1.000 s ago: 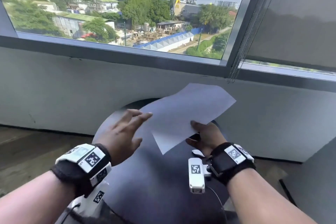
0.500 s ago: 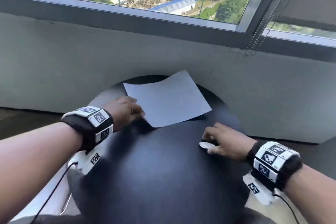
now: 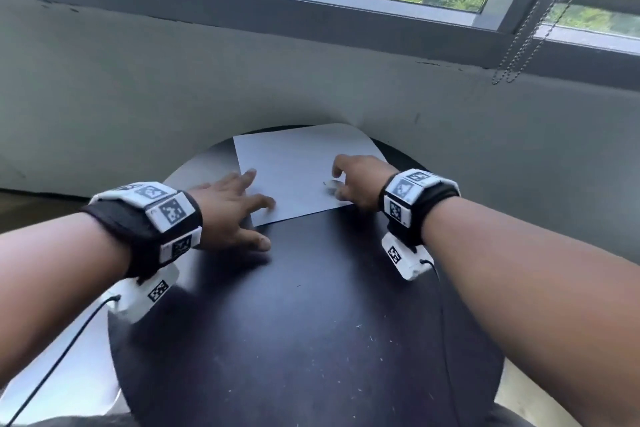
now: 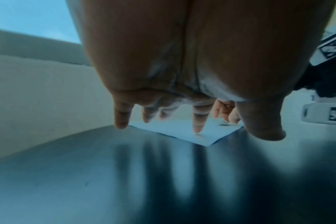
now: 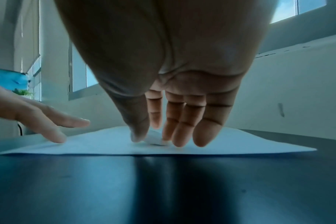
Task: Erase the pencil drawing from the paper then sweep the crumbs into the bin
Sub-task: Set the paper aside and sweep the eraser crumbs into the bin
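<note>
A white sheet of paper (image 3: 298, 166) lies flat at the far side of a round black table (image 3: 311, 322). My left hand (image 3: 235, 208) rests with spread, straight fingers on the sheet's near left corner (image 4: 182, 130). My right hand (image 3: 360, 180) is over the sheet's near right part and pinches a small white eraser (image 3: 332, 185) between thumb and fingers, with the eraser touching the paper (image 5: 105, 145). In the right wrist view the eraser (image 5: 153, 140) shows under the fingertips. A short dark mark (image 3: 325, 183) sits beside it. No bin is in view.
Pale crumbs (image 3: 374, 333) are scattered on the near right of the table. A grey wall (image 3: 138, 97) under a window stands right behind the table's far edge. A blind chain (image 3: 519, 45) hangs at the upper right. Cables run from both wrist cameras.
The paper went from being held up in my right hand to lying flat. My right hand took the eraser off the table and brought it onto the sheet. My left hand spread onto the corner.
</note>
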`<state>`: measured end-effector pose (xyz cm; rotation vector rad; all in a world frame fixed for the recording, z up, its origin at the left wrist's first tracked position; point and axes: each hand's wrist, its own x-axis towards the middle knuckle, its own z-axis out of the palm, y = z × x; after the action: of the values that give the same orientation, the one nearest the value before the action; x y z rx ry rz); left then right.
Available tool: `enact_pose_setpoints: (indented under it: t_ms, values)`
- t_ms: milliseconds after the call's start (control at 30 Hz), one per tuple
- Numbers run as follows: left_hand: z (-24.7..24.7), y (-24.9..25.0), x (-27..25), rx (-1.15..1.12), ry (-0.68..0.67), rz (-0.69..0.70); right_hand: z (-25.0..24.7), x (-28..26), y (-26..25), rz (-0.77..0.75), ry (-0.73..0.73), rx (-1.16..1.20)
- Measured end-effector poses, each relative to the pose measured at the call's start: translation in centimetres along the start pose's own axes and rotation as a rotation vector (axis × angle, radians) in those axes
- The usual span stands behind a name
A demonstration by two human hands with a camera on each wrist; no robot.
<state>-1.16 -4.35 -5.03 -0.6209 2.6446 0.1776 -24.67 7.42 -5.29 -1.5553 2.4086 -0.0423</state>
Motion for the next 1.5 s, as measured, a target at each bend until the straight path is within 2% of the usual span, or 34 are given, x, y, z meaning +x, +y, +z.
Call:
enact_pose_setpoints:
  t_ms: [67, 133, 167, 267, 333, 433, 467, 500, 533, 567, 600, 667, 700, 733, 800, 867, 900, 933, 1000, 1067, 1133, 1200, 1267, 1333, 1367, 1400, 1433, 1467, 1500]
  values:
    - [0.4, 0.6, -1.4, 0.067, 0.018, 0.042, -0.3, -2.1, 0.8, -0.039, 0.07, 0.108]
    - [1.1, 2.0, -3.0, 0.094, 0.025, 0.141, -0.4, -5.3, 2.5, -0.09, 0.137, 0.145]
    - [1.5, 2.9, -3.7, 0.088, 0.01, 0.171, -0.3, -7.1, 3.5, -0.09, 0.105, 0.104]
    - [3.1, 5.6, -4.5, 0.095, -0.044, 0.162, 1.5, -12.3, 4.8, 0.019, -0.172, -0.166]
    - [4.1, 7.3, -5.2, 0.097, -0.082, 0.169, 3.5, -15.0, 3.4, 0.028, -0.265, -0.227]
    - [4.1, 9.3, -7.1, 0.054, -0.179, 0.401, 5.0, -18.8, -0.6, -0.293, -0.354, -0.17]
    - [3.6, 9.5, -7.6, -0.008, -0.178, 0.495, 4.5, -19.6, -1.2, -0.388, -0.383, -0.091]
    - [3.1, 9.4, -8.0, -0.101, -0.122, 0.549, 4.0, -19.5, -1.0, -0.444, -0.355, 0.008]
    - [2.7, 9.2, -8.1, -0.193, -0.028, 0.556, 3.4, -18.8, -0.2, -0.438, -0.276, 0.103]
    - [2.2, 8.6, -7.7, -0.263, 0.076, 0.515, 3.0, -17.4, 1.2, -0.354, -0.179, 0.157]
    - [1.9, 8.2, -7.2, -0.293, 0.15, 0.444, 2.8, -15.9, 2.5, -0.209, -0.098, 0.145]
    - [1.4, 7.9, -5.8, -0.279, 0.212, 0.31, 3.2, -13.8, 3.2, 0.059, -0.105, -0.019]
    - [1.4, 7.7, -5.1, -0.254, 0.212, 0.259, 4.2, -13.8, 2.6, 0.071, -0.144, -0.101]
    - [1.6, 7.5, -4.4, -0.226, 0.188, 0.218, 5.0, -14.8, 1.3, -0.005, -0.203, -0.174]
    - [2.2, 7.2, -3.4, -0.128, 0.086, 0.16, 5.7, -18.0, -1.7, -0.299, -0.301, -0.175]
    - [2.9, 7.3, -3.2, 0.026, -0.01, 0.166, 4.4, -19.6, -2.6, -0.536, -0.344, 0.04]
    - [3.1, 7.6, -3.6, 0.058, -0.044, 0.217, 3.9, -19.0, -2.0, -0.561, -0.281, 0.172]
    - [3.0, 8.0, -4.1, 0.029, -0.071, 0.309, 3.3, -17.8, -1.2, -0.491, -0.163, 0.26]
    - [2.7, 9.3, -5.2, -0.144, -0.103, 0.54, 2.0, -13.9, 0.7, -0.236, 0.04, 0.234]
    - [2.4, 10.6, -6.2, -0.313, -0.066, 0.642, 2.0, -10.2, 1.5, -0.051, -0.021, 0.053]
    - [1.8, 10.9, -6.1, -0.324, 0.063, 0.601, 3.2, -8.7, 0.6, -0.03, -0.107, -0.092]
    - [1.2, 10.1, -4.9, -0.308, 0.235, 0.505, 4.7, -10.1, -1.5, -0.149, -0.153, -0.188]
    - [1.0, 8.5, -3.5, -0.321, 0.303, 0.357, 5.7, -14.0, -3.9, -0.426, -0.192, -0.208]
    - [1.7, 7.4, -2.6, -0.238, 0.2, 0.208, 5.2, -18.0, -4.8, -0.675, -0.306, -0.075]
    - [2.3, 7.2, -2.5, -0.161, 0.091, 0.167, 4.4, -19.1, -4.4, -0.71, -0.314, 0.07]
    - [2.9, 7.2, -2.7, -0.071, -0.001, 0.149, 3.5, -19.4, -3.2, -0.654, -0.247, 0.211]
    - [3.5, 7.4, -3.3, 0.02, -0.064, 0.167, 2.7, -19.2, -1.1, -0.505, -0.149, 0.276]
    - [4.0, 8.0, -4.2, 0.088, -0.114, 0.217, 2.3, -18.6, 1.7, -0.293, -0.078, 0.265]
    - [4.2, 8.7, -5.2, 0.115, -0.153, 0.3, 1.7, -18.2, 4.2, -0.073, -0.07, 0.204]
